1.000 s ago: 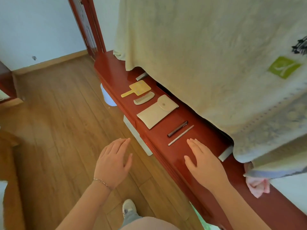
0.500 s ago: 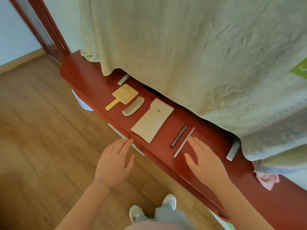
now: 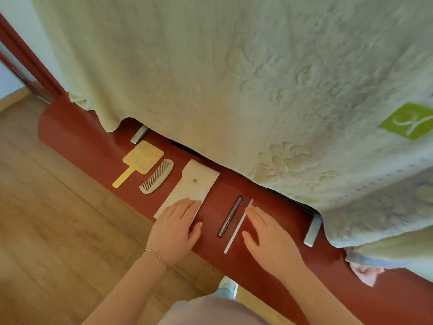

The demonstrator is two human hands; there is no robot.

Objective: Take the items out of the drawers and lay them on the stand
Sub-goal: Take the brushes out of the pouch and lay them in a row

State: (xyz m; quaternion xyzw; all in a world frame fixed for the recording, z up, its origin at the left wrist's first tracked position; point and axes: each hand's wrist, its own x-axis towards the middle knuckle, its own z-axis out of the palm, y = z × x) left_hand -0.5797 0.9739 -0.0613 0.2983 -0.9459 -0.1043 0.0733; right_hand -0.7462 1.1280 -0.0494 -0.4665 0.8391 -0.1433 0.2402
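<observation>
Person standing at the front edge of a red stand (image 3: 234,195), seen from above. Nearest, the left hand (image 3: 174,231) lies flat with fingers spread, palm down on the near end of a cream pouch (image 3: 192,186) that reaches the stand's front edge; it grips nothing. The right hand (image 3: 269,240) is likewise open and flat on the stand top, its fingertips (image 3: 249,210) touching a thin white stick (image 3: 237,227). Just to the left of that stick lies a dark slim stick (image 3: 229,216), parallel to it and apart from both hands. Farther along toward the stand's left end lie a pale comb (image 3: 157,176) and, just beside it, a yellow hand mirror (image 3: 138,163) with its handle pointing to the front edge. Behind all five items a large beige cloth (image 3: 234,78) hangs over the back edge. Two grey metal feet (image 3: 312,229) show under its hem.

Progress, as judged: five items already rest in a row on the stand and neither hand carries anything. No drawer is visible here, so whether more items remain inside cannot be told.
</observation>
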